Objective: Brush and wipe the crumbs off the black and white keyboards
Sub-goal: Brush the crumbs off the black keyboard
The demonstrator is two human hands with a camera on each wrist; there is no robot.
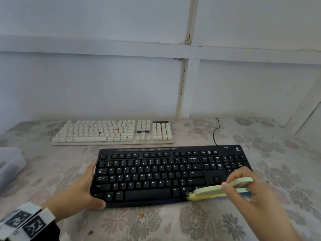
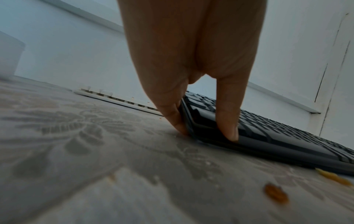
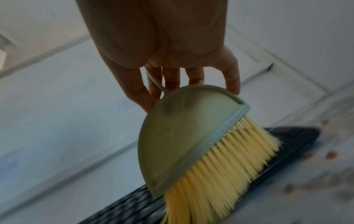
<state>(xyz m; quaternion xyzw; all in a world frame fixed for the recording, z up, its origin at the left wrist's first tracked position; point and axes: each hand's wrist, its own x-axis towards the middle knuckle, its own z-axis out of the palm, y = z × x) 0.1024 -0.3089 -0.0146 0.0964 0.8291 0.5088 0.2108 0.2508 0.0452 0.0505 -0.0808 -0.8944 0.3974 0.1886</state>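
the left hand (image 1: 81,188) clasps the left end of the black keyboard (image 1: 156,174), near on the flowered worktop (image 1: 156,223). the right hand (image 1: 250,185) has its grip closed round the green brush (image 1: 224,188), yellow bristles on the keyboard's lower right keys. the white keyboard (image 1: 112,132), with orange crumbs, lies behind it.

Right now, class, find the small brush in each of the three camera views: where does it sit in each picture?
Head view: the brush lies lower right, bristles on the black keyboard's near right keys, held by the right hand.
Left wrist view: not in it.
Right wrist view: brush fills the centre, bristles pointing down-right.
Shared landmark: the black keyboard.
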